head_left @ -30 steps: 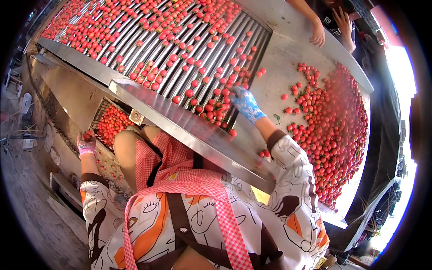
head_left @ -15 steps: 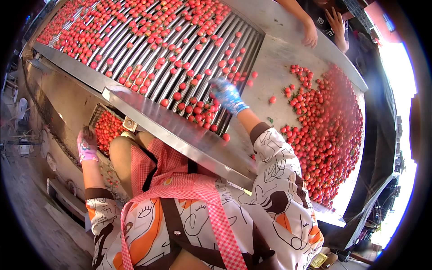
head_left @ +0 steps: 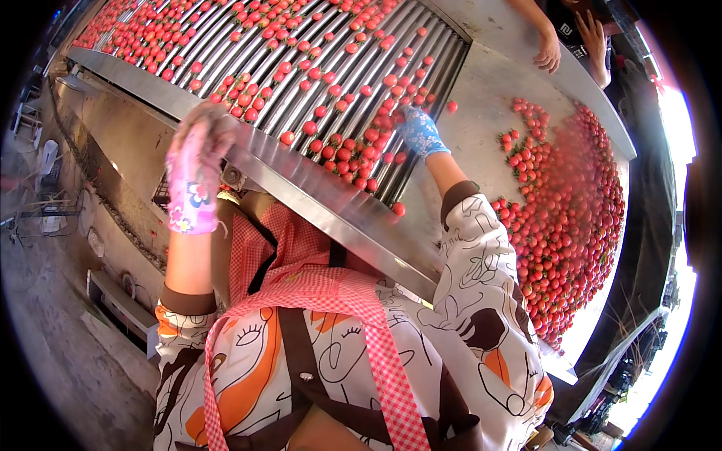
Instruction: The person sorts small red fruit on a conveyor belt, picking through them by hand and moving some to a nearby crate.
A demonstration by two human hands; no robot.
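Note:
Red tomatoes (head_left: 310, 128) lie scattered over a bed of metal rollers (head_left: 391, 56), with a cluster near its front corner. My right hand (head_left: 423, 134), in a blue floral glove, reaches to the right edge of the rollers, its fingertips beside several tomatoes; its grip is hard to make out. My left hand (head_left: 194, 161), in a pink floral glove with darkened fingers, is raised at the front metal rim (head_left: 301, 177). Motion smears its fingers, and whether it holds anything is unclear. One tomato (head_left: 453, 107) sits apart on the metal table right of my right hand.
A large heap of tomatoes (head_left: 564, 248) covers the right side of the metal table (head_left: 481, 98). Another person's hand (head_left: 547, 54) rests over the table's far edge. A crate (head_left: 161, 189) below the rim is mostly hidden behind my left arm.
My left hand has risen from beside the tomato crate to the front rim. My right hand has shifted slightly right and up in the picture. The whole view has moved a little.

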